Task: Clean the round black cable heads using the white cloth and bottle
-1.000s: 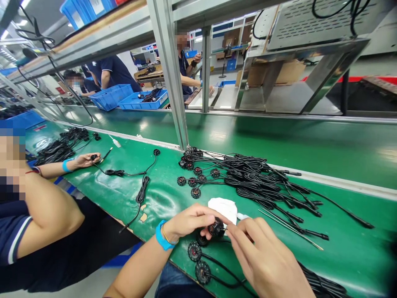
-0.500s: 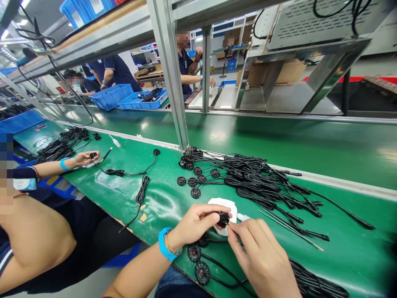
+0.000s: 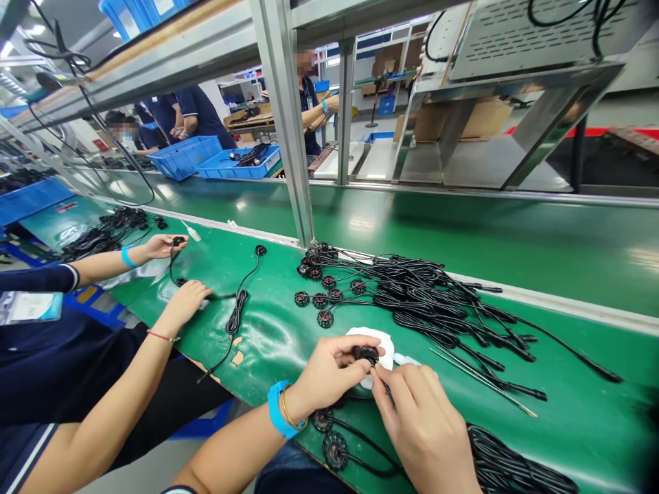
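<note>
My left hand [image 3: 334,370] is closed around a small round black cable head [image 3: 366,355], its slotted face tilted up. My right hand [image 3: 425,412] pinches the thin black cable right below that head; its fingertips partly hide the spot. A white wad [image 3: 387,343] lies under and behind the held part, beside a pale translucent tube [image 3: 406,359]. Other round black heads [image 3: 335,449] with cables lie at the table's front edge, under my wrists. A coiled black cable [image 3: 519,460] sits to the right of my right hand.
Many black cables [image 3: 422,295] with round heads are heaped beyond my hands. Thin metal rods [image 3: 484,382] lie at their near side. A metal post [image 3: 288,137] rises behind. A co-worker's hands [image 3: 188,302] handle another cable at left; a separate cable [image 3: 235,315] lies between us.
My left hand has turned the cable head so its slotted face shows more. My right hand has shifted slightly left. The co-worker's second hand has come onto their cable.
</note>
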The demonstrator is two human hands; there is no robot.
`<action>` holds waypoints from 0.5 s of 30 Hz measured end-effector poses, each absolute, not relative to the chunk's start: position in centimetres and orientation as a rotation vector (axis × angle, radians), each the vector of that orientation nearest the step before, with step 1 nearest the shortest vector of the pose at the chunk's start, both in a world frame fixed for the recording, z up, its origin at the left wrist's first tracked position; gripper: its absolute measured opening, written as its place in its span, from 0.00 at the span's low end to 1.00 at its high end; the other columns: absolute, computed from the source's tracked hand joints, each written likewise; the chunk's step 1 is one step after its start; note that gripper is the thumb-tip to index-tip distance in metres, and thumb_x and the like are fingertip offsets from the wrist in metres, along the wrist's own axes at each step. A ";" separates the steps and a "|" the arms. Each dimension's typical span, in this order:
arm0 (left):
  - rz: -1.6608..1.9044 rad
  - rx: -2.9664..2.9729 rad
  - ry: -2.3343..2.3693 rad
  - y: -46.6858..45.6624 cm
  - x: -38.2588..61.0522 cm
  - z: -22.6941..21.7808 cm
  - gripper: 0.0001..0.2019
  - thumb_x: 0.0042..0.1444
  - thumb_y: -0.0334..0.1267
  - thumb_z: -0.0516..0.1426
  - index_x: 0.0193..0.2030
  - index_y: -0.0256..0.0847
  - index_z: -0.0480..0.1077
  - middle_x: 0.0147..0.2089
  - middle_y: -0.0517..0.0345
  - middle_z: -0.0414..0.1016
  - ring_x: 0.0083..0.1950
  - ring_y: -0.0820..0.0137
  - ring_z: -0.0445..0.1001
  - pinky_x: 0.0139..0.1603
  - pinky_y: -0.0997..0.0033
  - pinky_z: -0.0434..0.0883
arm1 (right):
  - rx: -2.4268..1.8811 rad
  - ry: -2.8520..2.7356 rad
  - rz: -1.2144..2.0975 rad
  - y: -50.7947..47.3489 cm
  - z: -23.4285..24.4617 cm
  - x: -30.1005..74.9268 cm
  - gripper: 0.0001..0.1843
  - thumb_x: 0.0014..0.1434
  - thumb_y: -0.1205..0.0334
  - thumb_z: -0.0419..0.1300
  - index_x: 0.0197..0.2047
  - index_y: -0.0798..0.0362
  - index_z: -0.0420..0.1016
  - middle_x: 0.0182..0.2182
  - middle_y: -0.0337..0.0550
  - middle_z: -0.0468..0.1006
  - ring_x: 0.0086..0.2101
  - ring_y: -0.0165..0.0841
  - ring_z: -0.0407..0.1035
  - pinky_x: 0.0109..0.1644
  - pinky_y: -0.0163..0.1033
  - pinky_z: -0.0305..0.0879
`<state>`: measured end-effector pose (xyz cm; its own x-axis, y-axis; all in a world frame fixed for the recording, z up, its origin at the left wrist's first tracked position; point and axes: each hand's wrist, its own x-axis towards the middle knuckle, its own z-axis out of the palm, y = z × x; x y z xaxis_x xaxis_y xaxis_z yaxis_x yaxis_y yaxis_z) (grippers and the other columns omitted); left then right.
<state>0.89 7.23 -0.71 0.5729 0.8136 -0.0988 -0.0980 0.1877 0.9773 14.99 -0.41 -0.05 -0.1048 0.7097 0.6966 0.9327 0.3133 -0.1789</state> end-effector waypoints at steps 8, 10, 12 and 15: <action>0.849 1.192 0.823 7.0 1.4 -0.9 0.15 0.59 0.43 0.63 0.48 0.35 0.78 0.45 0.45 0.83 0.47 0.60 0.81 0.47 0.65 0.77 | -1.467 -1.830 -0.368 -0.6 -0.1 14.8 0.05 0.66 0.66 0.60 0.46 0.55 0.73 0.31 0.43 0.73 0.32 0.33 0.65 0.40 0.40 0.61; 0.872 1.197 0.826 7.0 1.4 -0.8 0.16 0.59 0.44 0.63 0.49 0.35 0.78 0.47 0.45 0.83 0.46 0.60 0.81 0.48 0.64 0.77 | -1.458 -1.800 -0.363 -0.6 0.0 14.9 0.06 0.65 0.67 0.60 0.46 0.55 0.72 0.32 0.43 0.74 0.33 0.33 0.67 0.41 0.40 0.62; 0.867 1.222 0.808 6.9 1.2 -0.6 0.17 0.61 0.44 0.61 0.52 0.36 0.77 0.50 0.44 0.82 0.48 0.59 0.80 0.49 0.63 0.77 | -1.454 -1.785 -0.380 -0.6 0.1 15.0 0.04 0.64 0.70 0.61 0.43 0.55 0.72 0.31 0.42 0.74 0.32 0.32 0.66 0.40 0.40 0.62; 0.845 1.305 0.775 6.7 0.8 -0.1 0.19 0.66 0.45 0.56 0.58 0.37 0.75 0.54 0.44 0.81 0.53 0.57 0.79 0.52 0.60 0.77 | -1.448 -1.776 -0.391 -0.6 0.0 15.1 0.06 0.61 0.72 0.63 0.41 0.55 0.71 0.31 0.41 0.73 0.31 0.31 0.65 0.40 0.39 0.62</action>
